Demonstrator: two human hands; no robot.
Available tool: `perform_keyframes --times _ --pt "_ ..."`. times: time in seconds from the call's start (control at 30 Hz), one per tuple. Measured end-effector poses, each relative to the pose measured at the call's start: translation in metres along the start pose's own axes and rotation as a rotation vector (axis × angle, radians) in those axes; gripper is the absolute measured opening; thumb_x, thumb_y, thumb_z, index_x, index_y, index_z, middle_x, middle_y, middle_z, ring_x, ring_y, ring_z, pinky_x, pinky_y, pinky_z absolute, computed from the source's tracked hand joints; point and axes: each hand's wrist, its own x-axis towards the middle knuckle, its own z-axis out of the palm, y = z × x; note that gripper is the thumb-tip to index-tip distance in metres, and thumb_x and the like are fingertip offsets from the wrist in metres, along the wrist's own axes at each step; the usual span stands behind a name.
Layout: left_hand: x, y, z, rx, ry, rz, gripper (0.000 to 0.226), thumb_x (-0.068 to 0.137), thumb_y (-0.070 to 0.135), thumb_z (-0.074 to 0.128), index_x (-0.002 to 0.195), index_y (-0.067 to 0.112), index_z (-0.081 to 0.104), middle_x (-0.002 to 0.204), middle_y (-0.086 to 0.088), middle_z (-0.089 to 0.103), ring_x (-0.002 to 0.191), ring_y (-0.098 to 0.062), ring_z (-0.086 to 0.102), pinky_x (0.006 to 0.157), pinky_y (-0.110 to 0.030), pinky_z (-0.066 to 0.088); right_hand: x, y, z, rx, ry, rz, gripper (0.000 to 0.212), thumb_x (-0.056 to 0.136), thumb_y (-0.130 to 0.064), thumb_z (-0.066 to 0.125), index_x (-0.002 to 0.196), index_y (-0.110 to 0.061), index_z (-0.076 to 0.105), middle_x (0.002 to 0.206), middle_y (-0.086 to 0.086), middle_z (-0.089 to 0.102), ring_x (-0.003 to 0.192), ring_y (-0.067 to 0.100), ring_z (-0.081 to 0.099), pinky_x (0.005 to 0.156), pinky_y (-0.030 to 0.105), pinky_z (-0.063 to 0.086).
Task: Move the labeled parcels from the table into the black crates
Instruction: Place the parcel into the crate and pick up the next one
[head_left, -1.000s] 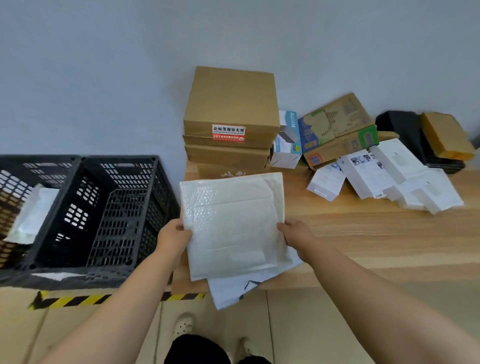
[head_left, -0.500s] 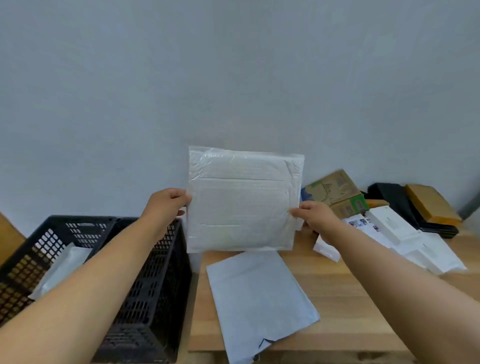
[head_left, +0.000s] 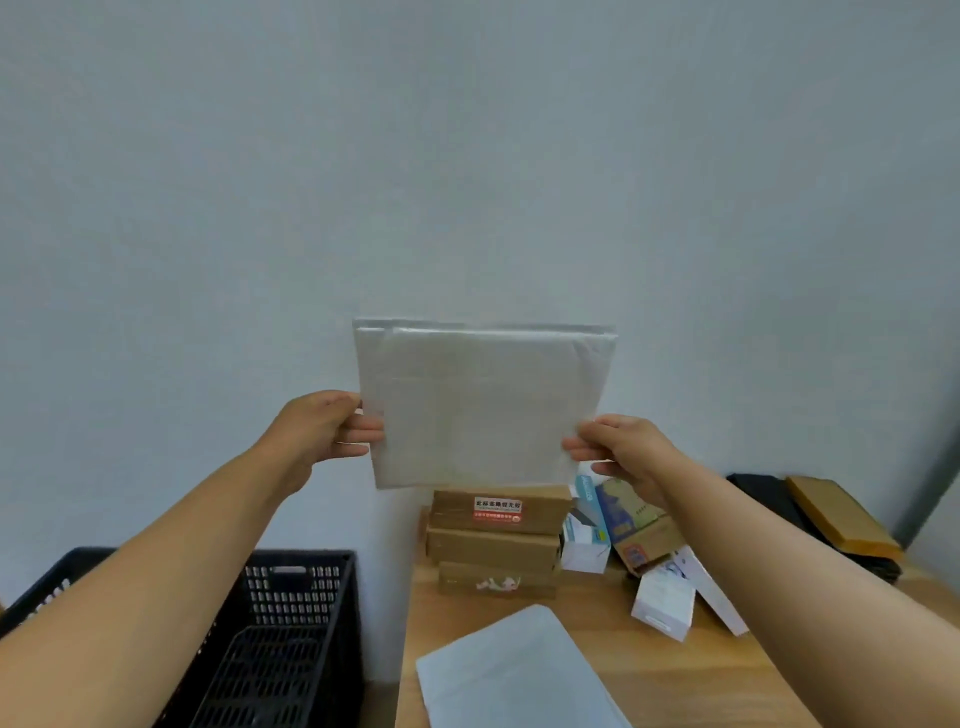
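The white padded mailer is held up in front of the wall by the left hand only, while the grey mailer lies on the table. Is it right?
Not quite. The head view shows both hands gripping the white padded mailer: left hand and right hand. The grey mailer does lie on the table.

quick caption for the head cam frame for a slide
Both hands, left hand and right hand, hold a white bubble mailer upright above the wooden table, beside a black crate.
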Motion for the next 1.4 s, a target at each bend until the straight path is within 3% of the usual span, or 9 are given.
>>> perform_keyframes --times 0.1,0.2,0.37,0.53,0.8,0.93,1.07,1.23,1.4 --pt "0.003 0.003 -0.008 -0.165 -0.073 -0.068 0.030 0.100 0.028 0.042 0.099 0.004 0.059 0.091 -0.019 0.072 0.086 -0.027 0.071 0.072 -0.032 0.059 -0.001 -0.006 -0.001 0.058 -0.014 -0.022 0.021 0.097 -0.008 0.047 0.108 -0.009 0.065 0.102 0.002 0.073 0.089 0.012 0.069 0.065 0.021 0.050" --pt "0.005 0.005 -0.016 -0.219 -0.100 -0.067 0.031 0.096 0.026 0.051 0.110 -0.001 0.061 0.099 -0.024 0.070 0.092 -0.033 0.069 0.073 -0.031 0.060 -0.004 -0.013 0.000 0.330 -0.035 0.005 0.025 0.095 -0.004 0.043 0.109 -0.005 0.063 0.103 0.011 0.072 0.096 0.022 0.069 0.083 0.031 0.053" --pt "0.002 0.009 -0.010 -0.085 -0.068 -0.005 0.024 0.088 0.000 0.059 0.110 0.007 0.059 0.097 -0.012 0.065 0.069 -0.015 0.065 0.054 -0.019 0.054 -0.004 -0.017 0.000 0.356 0.036 0.011 0.019 0.083 -0.011 0.068 0.098 0.000 0.066 0.094 0.015 0.068 0.083 0.027 0.065 0.081 0.038 0.054" --pt "0.008 0.008 -0.006 -0.120 -0.079 0.058 0.050 0.081 -0.016 0.057 0.124 0.008 0.050 0.097 -0.012 0.064 0.086 -0.023 0.062 0.075 -0.030 0.052 -0.005 -0.017 0.002 0.367 0.180 -0.084 0.016 0.083 0.009 0.062 0.087 -0.006 0.066 0.087 0.010 0.066 0.073 0.018 0.060 0.067 0.024 0.051" --pt "0.010 0.004 0.002 -0.122 -0.078 0.095 0.048 0.077 -0.021 0.055 0.118 0.004 0.058 0.096 -0.011 0.069 0.082 -0.020 0.067 0.065 -0.024 0.057 -0.004 -0.028 0.001 0.504 0.223 -0.119 0.023 0.079 0.010 0.065 0.079 -0.012 0.058 0.081 0.007 0.062 0.070 0.019 0.057 0.074 0.031 0.051" --pt "0.015 -0.003 0.002 -0.056 -0.009 0.074 0.052 0.079 -0.013 0.062 0.127 0.004 0.052 0.106 -0.011 0.065 0.098 -0.024 0.061 0.087 -0.031 0.051 -0.004 -0.050 0.000 0.498 0.253 -0.152 0.023 0.078 0.007 0.068 0.078 -0.014 0.057 0.081 0.007 0.061 0.072 0.020 0.058 0.079 0.038 0.052" --pt "0.019 -0.006 0.001 0.014 0.093 0.074 0.071 0.083 0.003 0.069 0.143 0.014 0.034 0.140 -0.009 0.044 0.132 -0.024 0.039 0.100 -0.035 0.035 -0.005 -0.075 0.006 0.101 0.292 -0.355 0.027 0.077 0.006 0.067 0.068 -0.016 0.054 0.064 0.001 0.053 0.058 0.013 0.051 0.057 0.024 0.047" --pt "0.013 -0.011 0.012 0.117 0.042 0.094 0.068 0.083 0.007 0.070 0.141 0.016 0.036 0.142 -0.008 0.042 0.128 -0.023 0.041 0.090 -0.031 0.037 -0.002 -0.084 0.023 -0.645 0.137 -0.497 0.029 0.075 -0.001 0.065 0.062 -0.023 0.051 0.066 -0.008 0.058 0.064 0.011 0.054 0.060 0.025 0.044" --pt "0.006 -0.020 0.028 0.263 -0.074 0.078 0.070 0.082 0.013 0.073 0.141 0.018 0.036 0.143 -0.002 0.042 0.121 -0.020 0.044 0.091 -0.030 0.038 -0.001 -0.085 0.021 -0.763 0.100 -0.500 0.029 0.075 -0.002 0.064 0.062 -0.024 0.050 0.069 -0.007 0.060 0.068 0.014 0.056 0.065 0.027 0.045"
